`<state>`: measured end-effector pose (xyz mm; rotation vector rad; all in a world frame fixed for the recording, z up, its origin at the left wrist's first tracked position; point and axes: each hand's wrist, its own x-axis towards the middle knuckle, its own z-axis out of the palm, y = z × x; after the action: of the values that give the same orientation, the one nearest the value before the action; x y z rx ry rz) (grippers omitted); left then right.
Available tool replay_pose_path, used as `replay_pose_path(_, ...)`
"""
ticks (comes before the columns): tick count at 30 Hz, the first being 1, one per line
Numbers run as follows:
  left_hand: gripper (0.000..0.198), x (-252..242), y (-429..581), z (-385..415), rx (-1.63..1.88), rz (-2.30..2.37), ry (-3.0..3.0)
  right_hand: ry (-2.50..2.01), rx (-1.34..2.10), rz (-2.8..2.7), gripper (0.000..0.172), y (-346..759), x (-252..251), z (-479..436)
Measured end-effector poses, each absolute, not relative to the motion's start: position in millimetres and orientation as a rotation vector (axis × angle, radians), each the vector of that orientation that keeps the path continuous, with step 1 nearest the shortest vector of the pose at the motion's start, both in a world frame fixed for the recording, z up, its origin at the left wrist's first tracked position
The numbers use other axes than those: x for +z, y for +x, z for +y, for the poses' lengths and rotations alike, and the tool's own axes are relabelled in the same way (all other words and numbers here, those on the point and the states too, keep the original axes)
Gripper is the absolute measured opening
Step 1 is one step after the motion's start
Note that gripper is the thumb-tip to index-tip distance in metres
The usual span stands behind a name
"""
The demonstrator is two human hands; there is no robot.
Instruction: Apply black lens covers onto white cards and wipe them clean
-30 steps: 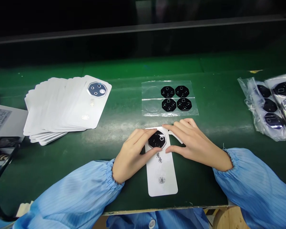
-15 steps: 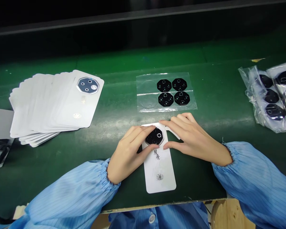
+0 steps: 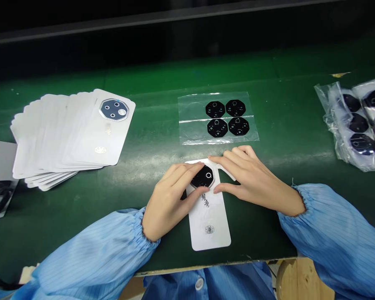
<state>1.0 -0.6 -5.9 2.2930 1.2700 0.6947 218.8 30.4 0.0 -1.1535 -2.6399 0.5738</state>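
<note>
Your left hand (image 3: pixel 170 196) lies on the left edge of the white back cover (image 3: pixel 208 216), fingers loosely spread and slightly bent; the fingertips rest on the black octagon lens piece (image 3: pixel 203 177), thumb (image 3: pixel 196 195) pressed just below it. Your right hand (image 3: pixel 250 177) comes in from the right, fingers close together and nearly flat, index tip at the cover's top edge above the octagon, thumb touching the cover just right of it. Neither hand is closed around anything; both press down flat.

The cover lies lengthwise toward you on the green mat (image 3: pixel 143 137), near the front edge, octagon at its far end. On it: small dark brush-style characters below the octagon, too small to read, and a round emblem (image 3: pixel 209 229) lower down.

Just behind your hands, a clear film sheet (image 3: pixel 192 125) carries four black octagons (image 3: pixel 226 118) in a two-by-two block. Far left, a fanned stack of white covers (image 3: pixel 62 139), the top one with its lens piece fitted. Far right, plastic bags (image 3: pixel 353 125) of more black pieces. No brand readable anywhere.
</note>
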Motion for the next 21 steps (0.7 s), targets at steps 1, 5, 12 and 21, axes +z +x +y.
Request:
replay_pose_path(1, 0.045, -6.0, 1.3, -0.5, 0.695, 1.272, 2.294, -1.150, 0.565, -2.644, 0.055, 218.9, -0.1, 30.3)
replay_pose_path(5, 0.045, -6.3, 2.5, -0.5, 0.694, 1.280, 2.283, -1.143, 0.553, -2.652, 0.055, 219.4, -0.3, 30.3)
replay_pose_path(12, 0.049, -3.4, 2.8, -3.2, 0.709, 1.301, 2.259, -1.145, 0.566, -2.656, 0.057, 220.2, -1.6, 30.5)
replay_pose_path(21, 0.045, -4.1, 2.5, -0.4, 0.710, 1.260, 2.217, -1.182, 0.574, -2.692, 0.058, 219.0, 0.0, 32.1)
